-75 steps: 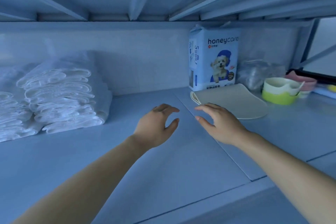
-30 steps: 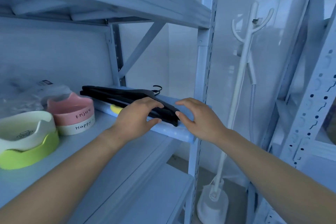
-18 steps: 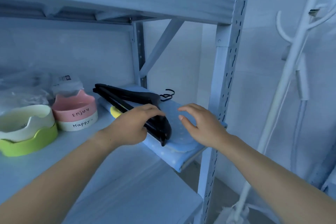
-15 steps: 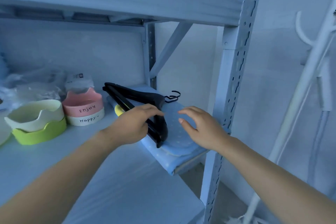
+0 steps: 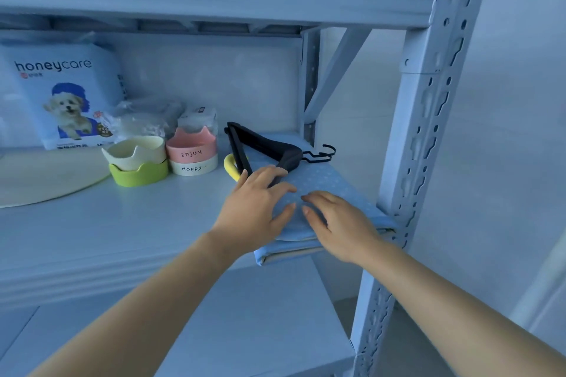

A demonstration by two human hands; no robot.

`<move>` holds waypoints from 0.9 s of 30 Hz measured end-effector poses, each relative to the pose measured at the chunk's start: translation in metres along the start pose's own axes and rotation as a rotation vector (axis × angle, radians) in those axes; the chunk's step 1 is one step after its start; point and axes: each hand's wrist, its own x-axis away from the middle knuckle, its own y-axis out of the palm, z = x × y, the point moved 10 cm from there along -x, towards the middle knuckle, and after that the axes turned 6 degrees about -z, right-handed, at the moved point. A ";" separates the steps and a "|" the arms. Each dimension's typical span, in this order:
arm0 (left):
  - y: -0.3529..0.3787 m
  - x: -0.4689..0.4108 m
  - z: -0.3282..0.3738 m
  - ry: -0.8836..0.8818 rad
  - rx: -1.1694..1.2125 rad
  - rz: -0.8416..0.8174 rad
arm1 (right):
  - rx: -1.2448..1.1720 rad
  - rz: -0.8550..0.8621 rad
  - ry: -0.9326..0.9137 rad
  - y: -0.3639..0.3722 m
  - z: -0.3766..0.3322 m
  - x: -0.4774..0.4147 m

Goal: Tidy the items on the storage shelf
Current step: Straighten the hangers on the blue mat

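left hand (image 5: 254, 208) and right hand (image 5: 340, 223), fingers flat and empty, press the blue cloth (image 5: 324, 180) bearing the black hangers (image 5: 263, 144), probably to square it.

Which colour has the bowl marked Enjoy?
The bowl is pink, seen best in the head view.

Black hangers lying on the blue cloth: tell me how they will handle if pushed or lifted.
The black hangers look rigid and thin, so likely light and shape-keeping when lifted. They seem stacked loosely, so a push may fan them apart. Their hooks stick out sideways and could snag the blue dotted cloth.
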 end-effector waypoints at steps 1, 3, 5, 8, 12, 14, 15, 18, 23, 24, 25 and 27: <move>-0.001 0.003 0.006 0.018 -0.001 0.027 | 0.009 -0.006 -0.011 0.000 0.002 0.002; 0.000 0.007 0.014 0.041 -0.024 0.049 | 0.020 -0.019 -0.038 -0.002 0.006 0.006; 0.007 0.005 0.018 0.048 -0.071 0.017 | 0.028 -0.035 -0.062 -0.004 0.012 0.010; 0.018 0.000 0.018 0.036 -0.145 -0.049 | 0.034 -0.110 -0.071 0.000 0.021 0.014; 0.019 -0.002 0.017 0.046 -0.187 -0.044 | 0.008 -0.200 -0.065 0.007 0.026 0.012; 0.019 -0.002 0.018 0.051 -0.185 -0.028 | -0.009 -0.199 -0.062 0.008 0.027 0.011; 0.018 -0.001 0.019 0.057 -0.179 -0.015 | -0.018 -0.199 -0.061 0.008 0.027 0.011; 0.007 0.002 0.019 0.063 -0.132 0.065 | -0.035 -0.203 -0.052 0.010 0.029 0.012; -0.005 0.007 -0.022 -0.132 0.015 0.049 | -0.040 -0.204 -0.060 0.009 0.030 0.013; -0.002 0.009 -0.027 -0.144 0.042 0.012 | -0.040 -0.215 -0.061 0.009 0.030 0.013; 0.002 0.012 -0.030 -0.149 0.067 -0.024 | -0.036 -0.229 -0.062 0.010 0.029 0.013; 0.008 0.017 -0.033 -0.155 0.102 -0.075 | -0.033 -0.249 -0.055 0.011 0.028 0.012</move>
